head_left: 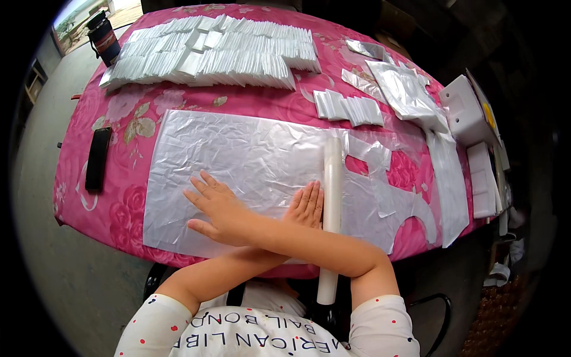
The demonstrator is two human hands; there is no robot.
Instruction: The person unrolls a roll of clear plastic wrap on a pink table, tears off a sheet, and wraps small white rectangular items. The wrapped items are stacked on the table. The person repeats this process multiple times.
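Two bare forearms are crossing over the near part of the table, the right one passing on top. The bag [256, 160] is lying flat and creased at the centre of the pink cloth [122, 196], its cut-out handles [380, 175] pointing right. A white tube [332, 184] is resting across it, running near to far, its near end overhanging the table edge. The left hand [306, 205] is lying palm down just left of the tube, fingers held together; whether it is touching the tube, I cannot tell. The right hand [214, 208] is spreading its fingers apart over the bag's left half, gripping nothing; whether its palm is pressing down is not showing. By judgement, the bag is likely being light, limp and slippery, wrinkling under any uneven push and risking a tear at the narrow handles; flat palms are suiting its broad body, and a pinch is suiting its left edge or corners. The tube is appearing stiff and smooth, probably prone to rolling, so a hold around its middle is seeming safest. Folded stacks [238, 65] are standing far left, a smaller pile [348, 109] sitting beyond the tube.
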